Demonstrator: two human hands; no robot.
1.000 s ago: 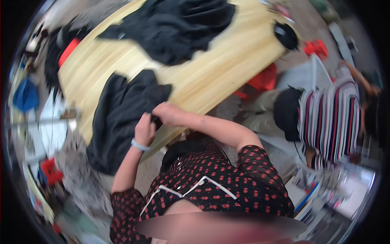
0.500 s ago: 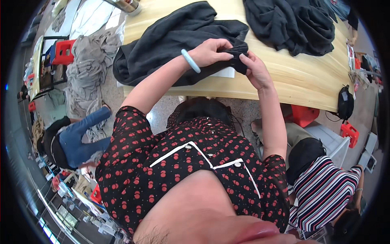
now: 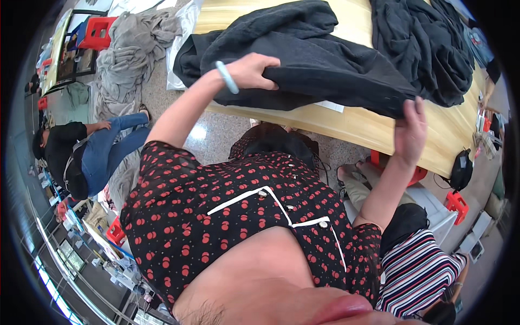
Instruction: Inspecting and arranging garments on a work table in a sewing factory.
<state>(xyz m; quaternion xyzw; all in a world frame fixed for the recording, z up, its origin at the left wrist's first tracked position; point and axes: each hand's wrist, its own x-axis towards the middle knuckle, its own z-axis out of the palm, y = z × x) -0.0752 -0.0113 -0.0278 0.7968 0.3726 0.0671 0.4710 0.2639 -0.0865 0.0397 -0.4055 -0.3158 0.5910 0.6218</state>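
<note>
A dark black garment, long and loosely bunched, lies on the near left part of the pale wooden table. Stretched across its near side is one section of cloth, pulled sideways between my two hands. My left hand, with a pale bangle at the wrist, grips this cloth towards the left, thumb and forefinger parted around a fold. At the far end of the section, my right hand pinches the cloth's corner; its fingers are slightly blurred. A white sheet peeks out under the garment.
More black cloth is heaped at the table's far right. A black pouch hangs at the right corner. Grey cloth is piled on the floor left, near a red stool. One person is left, another in stripes right.
My hands, close together on the cloth before, have spread apart: the right moved right and nearer, the left slightly left. The garment's near section is now drawn out long. The view shifted somewhat.
</note>
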